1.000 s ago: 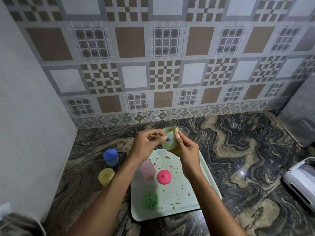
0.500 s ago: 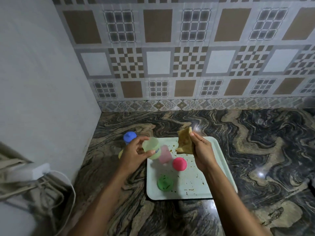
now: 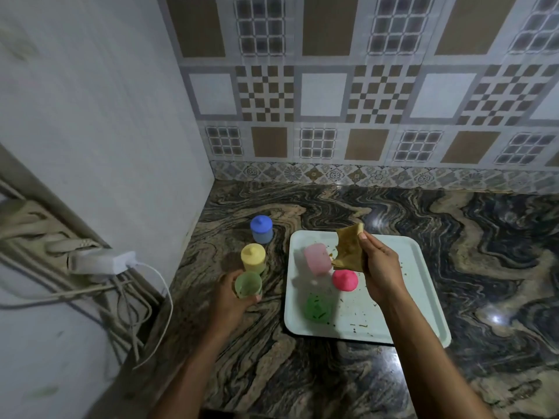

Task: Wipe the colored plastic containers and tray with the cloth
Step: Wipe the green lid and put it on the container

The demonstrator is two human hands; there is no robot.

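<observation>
Her left hand [image 3: 230, 294] grips the green cup [image 3: 248, 284] and should set it upright beside the yellow container [image 3: 253, 257], while the right hand [image 3: 382, 267] pinches the cloth [image 3: 348, 247].

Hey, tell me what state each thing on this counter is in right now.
Blue container: lid on, upright on counter.
Yellow container: lid on, upright on counter.
Green container: lid off, gripped by left hand.
Pink container: lid off, on tray.
Pink lid: loose on tray.
Green lid: loose on tray, crumb-speckled.
Tray: dirty with crumbs.
Cloth: bunched, pinched by right hand.
</observation>
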